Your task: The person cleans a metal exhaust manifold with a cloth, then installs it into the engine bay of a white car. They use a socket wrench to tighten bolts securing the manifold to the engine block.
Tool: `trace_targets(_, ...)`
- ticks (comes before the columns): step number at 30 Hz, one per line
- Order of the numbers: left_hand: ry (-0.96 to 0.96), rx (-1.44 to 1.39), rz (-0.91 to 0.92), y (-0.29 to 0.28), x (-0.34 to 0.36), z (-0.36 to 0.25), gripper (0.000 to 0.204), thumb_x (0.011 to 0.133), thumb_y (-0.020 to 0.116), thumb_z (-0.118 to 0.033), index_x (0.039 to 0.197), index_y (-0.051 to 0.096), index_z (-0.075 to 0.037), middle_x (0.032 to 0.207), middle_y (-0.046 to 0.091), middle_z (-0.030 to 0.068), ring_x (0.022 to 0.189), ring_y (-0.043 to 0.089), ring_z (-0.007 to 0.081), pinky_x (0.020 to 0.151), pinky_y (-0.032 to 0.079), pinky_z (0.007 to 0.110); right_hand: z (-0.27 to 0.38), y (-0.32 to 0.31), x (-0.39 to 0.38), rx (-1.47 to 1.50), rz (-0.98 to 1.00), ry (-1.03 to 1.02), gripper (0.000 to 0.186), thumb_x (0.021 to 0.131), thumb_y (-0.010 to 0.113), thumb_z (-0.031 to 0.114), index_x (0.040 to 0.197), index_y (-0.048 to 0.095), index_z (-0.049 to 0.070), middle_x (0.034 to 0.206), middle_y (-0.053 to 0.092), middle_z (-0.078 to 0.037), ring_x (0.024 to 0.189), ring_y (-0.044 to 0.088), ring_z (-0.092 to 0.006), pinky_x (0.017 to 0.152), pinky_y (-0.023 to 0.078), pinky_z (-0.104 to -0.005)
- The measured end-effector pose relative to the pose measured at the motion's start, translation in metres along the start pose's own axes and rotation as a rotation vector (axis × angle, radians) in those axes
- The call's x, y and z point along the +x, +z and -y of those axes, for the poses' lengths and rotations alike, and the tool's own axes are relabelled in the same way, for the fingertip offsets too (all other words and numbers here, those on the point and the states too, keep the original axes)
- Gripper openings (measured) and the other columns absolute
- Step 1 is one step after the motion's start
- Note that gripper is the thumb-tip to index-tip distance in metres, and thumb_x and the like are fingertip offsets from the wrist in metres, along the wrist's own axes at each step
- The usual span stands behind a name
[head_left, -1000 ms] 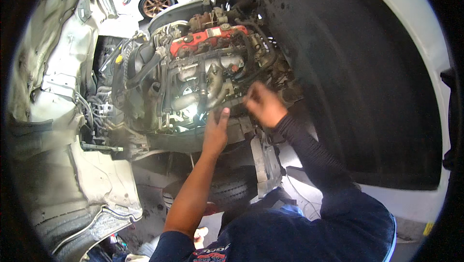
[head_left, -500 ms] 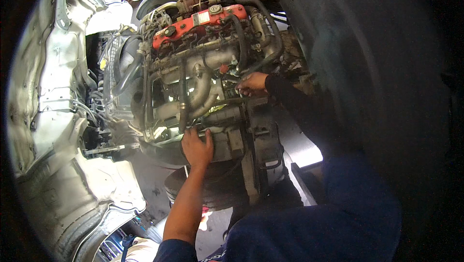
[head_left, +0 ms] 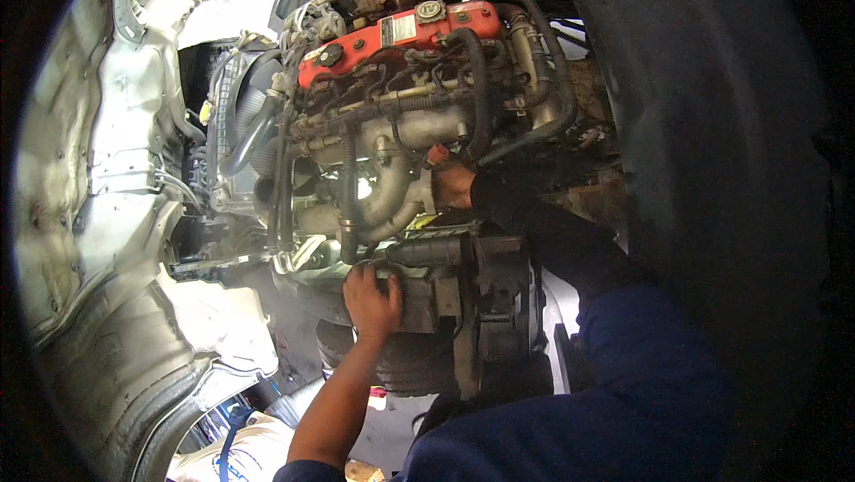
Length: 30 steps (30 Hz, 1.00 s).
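Note:
The engine with a red valve cover (head_left: pixel 392 41) fills the middle of the view. My right hand (head_left: pixel 454 186) reaches in beside the metal intake pipe (head_left: pixel 389 193), just under a small red-orange plug (head_left: pixel 436 154). Its fingers are hidden behind engine parts, so what they touch does not show. My left hand (head_left: pixel 372 302) rests on the upper edge of a dark frame rail (head_left: pixel 414 295), thumb apart from the fingers and nothing visible in it. A black ribbed hose (head_left: pixel 348 179) hangs down just above that hand.
The pale cab underside (head_left: pixel 116 170) rises along the left. A dark panel (head_left: pixel 712 126) closes off the right. Below the rail is a tire (head_left: pixel 392 362). Another person's light shirt (head_left: pixel 258 451) shows at the lower left. The radiator (head_left: pixel 245 113) stands left of the engine.
My right hand has gone deeper among the engine parts, so its fingers no longer show. My left hand keeps its place on the rail. The view has shifted, with the engine looking slightly lower and farther right.

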State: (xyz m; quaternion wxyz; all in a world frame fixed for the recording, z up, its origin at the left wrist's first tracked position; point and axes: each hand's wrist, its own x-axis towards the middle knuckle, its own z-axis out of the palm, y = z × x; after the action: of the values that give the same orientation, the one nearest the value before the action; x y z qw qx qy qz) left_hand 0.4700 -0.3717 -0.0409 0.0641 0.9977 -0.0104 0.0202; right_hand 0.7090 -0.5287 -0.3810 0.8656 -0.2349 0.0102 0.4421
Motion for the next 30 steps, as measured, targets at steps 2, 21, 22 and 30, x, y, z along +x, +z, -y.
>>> trace_targets(2, -0.019, 0.005, 0.03, 0.0, 0.0, 0.0, 0.041, 0.095, 0.067, -0.032, 0.124, 0.066, -0.004, 0.127, 0.061, 0.0267, 0.118, 0.056, 0.0473, 0.101, 0.044, 0.054, -0.019, -0.019, 0.027, -0.343, 0.21, -0.264, 0.044, 0.103, 0.067, 0.055, 0.133, 0.061, 0.022, 0.144, 0.06, 0.0, 0.126, 0.06, -0.021, 0.11, 0.048, -0.0467)
trace_targets(21, 0.015, 0.055, -0.028, 0.007, -0.002, 0.003, 0.039, 0.094, 0.066, -0.028, 0.128, 0.066, -0.007, 0.129, 0.061, 0.0249, 0.12, 0.056, 0.0474, 0.104, 0.043, 0.054, 0.051, 0.104, -0.055, 0.183, -0.089, -0.042, 0.053, 0.102, 0.037, -0.011, 0.149, 0.057, 0.006, 0.139, 0.063, -0.014, 0.128, 0.065, -0.0264, 0.114, 0.051, -0.0469)
trace_targets(22, 0.0, 0.059, -0.009, 0.007, -0.003, 0.003, 0.04, 0.095, 0.065, -0.029, 0.128, 0.066, -0.007, 0.128, 0.062, 0.0244, 0.119, 0.057, 0.0475, 0.104, 0.043, 0.054, 0.058, 0.114, -0.057, 0.153, -0.135, 0.006, 0.055, 0.102, 0.036, -0.011, 0.15, 0.055, 0.006, 0.141, 0.063, -0.015, 0.129, 0.064, -0.0287, 0.115, 0.05, -0.0496)
trace_targets(30, 0.044, 0.084, -0.063, 0.017, -0.008, 0.012, 0.039, 0.102, 0.059, -0.031, 0.13, 0.065, -0.004, 0.131, 0.063, 0.0257, 0.125, 0.055, 0.0491, 0.11, 0.041, 0.055, 0.07, 0.14, -0.075, 0.127, -0.159, -0.007, 0.032, 0.102, 0.049, -0.006, 0.13, 0.064, -0.001, 0.123, 0.072, -0.018, 0.105, 0.074, -0.0324, 0.097, 0.063, -0.0481)
